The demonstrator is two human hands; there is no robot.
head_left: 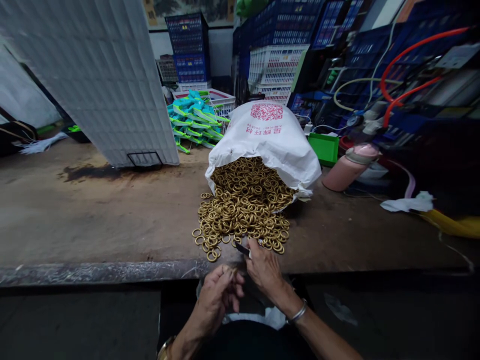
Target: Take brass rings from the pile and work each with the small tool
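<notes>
Brass-coloured rings (243,215) spill in a heap from the mouth of a white woven sack (270,137) lying on its side. My right hand (264,267), at the front of the heap, is closed on a small knife (243,249). Its dark blade points left over the nearest rings. Just in front of the table edge, my left hand (221,292) pinches a brass-coloured ring (234,273) between thumb and forefinger. Most of that ring is hidden by the fingers. The two hands are apart.
A tall pale corrugated panel (123,90) stands on the wooden table (112,215) at left. Behind the sack are turquoise-green pieces (197,117) and stacked crates (277,65). To its right are a green tray (324,149), a pink bottle (348,167) and red hoses (393,65).
</notes>
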